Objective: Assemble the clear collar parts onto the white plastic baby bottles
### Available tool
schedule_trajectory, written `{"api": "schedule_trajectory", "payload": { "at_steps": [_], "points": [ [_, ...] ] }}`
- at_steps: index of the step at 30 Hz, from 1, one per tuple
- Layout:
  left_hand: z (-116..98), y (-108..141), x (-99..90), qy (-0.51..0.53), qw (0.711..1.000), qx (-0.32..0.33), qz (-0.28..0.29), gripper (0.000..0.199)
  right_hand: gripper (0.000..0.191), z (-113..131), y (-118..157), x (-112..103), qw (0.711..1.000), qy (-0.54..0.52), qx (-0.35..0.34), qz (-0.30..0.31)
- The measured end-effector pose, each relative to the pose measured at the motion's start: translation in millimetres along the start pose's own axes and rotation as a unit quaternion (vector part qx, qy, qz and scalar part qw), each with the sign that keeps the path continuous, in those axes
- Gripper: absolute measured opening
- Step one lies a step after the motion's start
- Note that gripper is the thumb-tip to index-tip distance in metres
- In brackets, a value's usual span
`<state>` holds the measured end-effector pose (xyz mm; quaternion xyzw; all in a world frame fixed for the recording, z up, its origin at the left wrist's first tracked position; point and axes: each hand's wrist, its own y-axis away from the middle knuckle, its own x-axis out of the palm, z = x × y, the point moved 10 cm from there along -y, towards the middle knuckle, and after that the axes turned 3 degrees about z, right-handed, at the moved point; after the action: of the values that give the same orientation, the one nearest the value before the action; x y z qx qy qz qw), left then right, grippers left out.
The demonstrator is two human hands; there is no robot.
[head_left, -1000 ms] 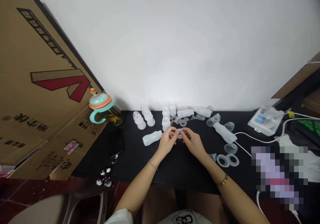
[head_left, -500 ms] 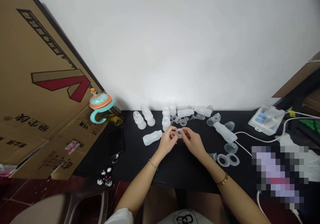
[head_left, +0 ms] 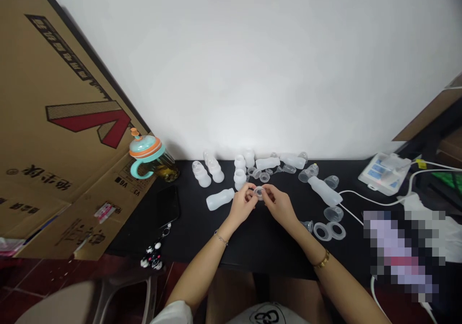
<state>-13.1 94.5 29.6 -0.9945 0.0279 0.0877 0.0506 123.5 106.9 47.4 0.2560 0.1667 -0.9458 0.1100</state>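
Observation:
Over the black table, my left hand [head_left: 243, 202] and my right hand [head_left: 277, 203] pinch a small clear ring-shaped bottle part [head_left: 259, 192] from its two sides. Its round opening faces up toward me. Just left of my left hand lies a white bottle body [head_left: 220, 199] on its side. Behind my hands stand open white bottle bodies [head_left: 240, 178], with several small clear rings [head_left: 264, 176] beside them. Bottles with clear tops [head_left: 201, 174] stand upright further left.
A teal-lidded drinking jug [head_left: 153, 158], a black phone [head_left: 168, 205] and a large cardboard box [head_left: 65, 170] are at the left. To the right lie clear domed caps [head_left: 333, 213], flat rings [head_left: 322, 231], a white bottle body [head_left: 325, 191], a white cable [head_left: 382, 203] and a plastic case [head_left: 382, 174].
My hands stay in nearly the same place around the clear ring part. Nothing else has visibly moved.

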Motion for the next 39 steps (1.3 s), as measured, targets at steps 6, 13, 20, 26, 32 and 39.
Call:
{"api": "schedule_trajectory", "payload": {
  "at_steps": [6,13,20,26,32,39],
  "points": [
    [0.2,0.2,-0.1,-0.01,1.0,0.007,0.002,0.016,0.029,-1.3,0.1,0.1,1.0,0.0,0.007,0.005],
    [0.1,-0.5,0.2,-0.006,1.0,0.011,0.002,0.018,0.028,-3.3,0.0,1.4,1.0,-0.01,0.009,0.008],
    [1.4,-0.5,0.5,-0.01,1.0,0.013,0.001,0.018,0.028,-3.0,0.2,0.4,1.0,0.003,0.006,0.0],
    [0.9,-0.2,0.5,-0.011,1.0,0.009,-0.001,0.019,0.028,-0.7,0.0,-0.7,1.0,0.007,-0.008,-0.006],
    [0.9,-0.1,0.4,-0.015,1.0,0.011,-0.002,0.019,0.028,0.3,0.5,-2.0,1.0,0.012,-0.014,-0.012],
    [1.0,-0.5,-0.1,-0.029,0.999,0.02,-0.004,0.018,0.028,3.4,0.6,-3.4,1.0,0.011,-0.021,-0.017]
  ]
}}
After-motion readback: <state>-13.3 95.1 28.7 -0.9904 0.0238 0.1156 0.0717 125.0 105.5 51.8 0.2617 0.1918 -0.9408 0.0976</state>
